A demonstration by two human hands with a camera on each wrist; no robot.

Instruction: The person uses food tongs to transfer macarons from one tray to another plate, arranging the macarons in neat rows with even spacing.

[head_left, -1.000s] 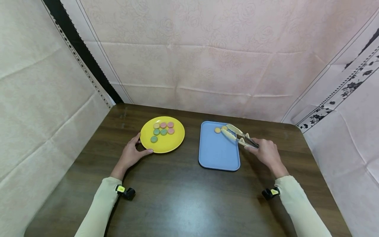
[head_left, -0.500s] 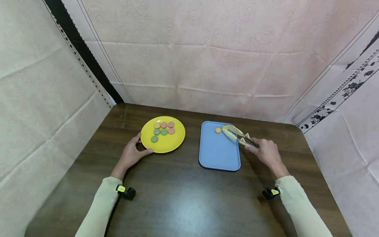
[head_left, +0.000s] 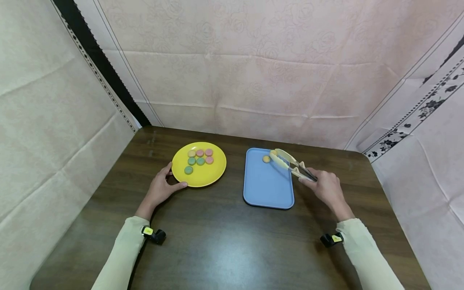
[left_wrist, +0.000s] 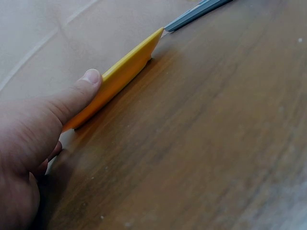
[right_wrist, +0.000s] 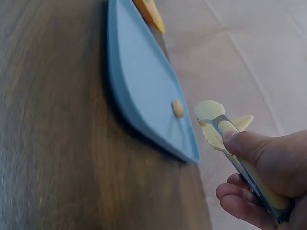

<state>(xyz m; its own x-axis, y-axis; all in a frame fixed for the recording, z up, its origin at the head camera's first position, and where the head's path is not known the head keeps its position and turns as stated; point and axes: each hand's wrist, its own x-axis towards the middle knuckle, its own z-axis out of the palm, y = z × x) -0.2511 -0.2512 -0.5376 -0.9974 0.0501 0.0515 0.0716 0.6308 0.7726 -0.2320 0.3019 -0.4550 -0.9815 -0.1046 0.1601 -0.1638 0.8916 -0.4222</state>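
My left hand point(head_left: 163, 187) holds the near left rim of a round yellow plate point(head_left: 210, 175). Its thumb lies against the rim in the left wrist view. Pink, green and yellow macaron-like discs, among them a green disc point(head_left: 188, 170), lie on the plate. With my right hand point(head_left: 326, 187) I grip metal tongs with cream tips point(head_left: 280, 162). Between the tips, over the blue tray's point(head_left: 268, 193) far right corner, is a yellow disc point(head_left: 273, 152); the right wrist view shows the tips raised above the tray. Another yellow disc point(head_left: 266, 159) lies on the tray.
Plate and tray stand side by side, apart, on a dark wooden table point(head_left: 217, 241). Pale patterned cloth point(head_left: 235, 88) hangs behind the table's far edge and at both sides. A small camera point(head_left: 156, 237) is strapped to each wrist.
The tongs' tips have shifted slightly up and to the left, and the yellow disc between them has moved along. The left hand and the plate stay in place.
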